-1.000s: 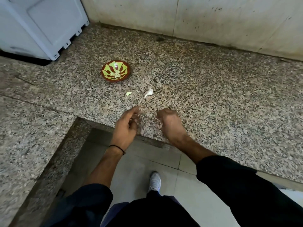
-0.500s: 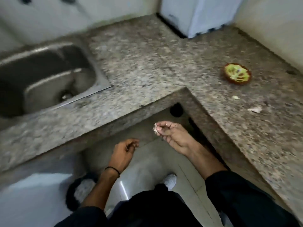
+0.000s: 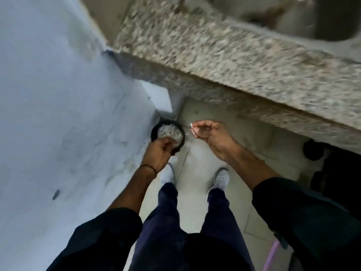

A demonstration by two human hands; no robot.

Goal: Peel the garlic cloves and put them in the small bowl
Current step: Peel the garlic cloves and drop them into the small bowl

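Note:
My right hand (image 3: 212, 136) is raised over the floor, palm up, and pinches small white bits of garlic skin (image 3: 191, 128) at its fingertips. My left hand (image 3: 159, 151) hangs with curled fingers over the near rim of a round black bin (image 3: 156, 130) on the floor, which holds pale scraps. What the left hand's fingers enclose is hidden. The small bowl and the garlic cloves are out of view.
A speckled granite counter (image 3: 224, 51) runs diagonally across the top, with a sink (image 3: 304, 18) at the upper right. A large white appliance (image 3: 58, 114) fills the left side. My two feet stand on pale floor tiles (image 3: 195, 159).
The view has swung left and down from the counter to the floor. Both hands have moved toward the black bin, the right one still pinching the white skin.

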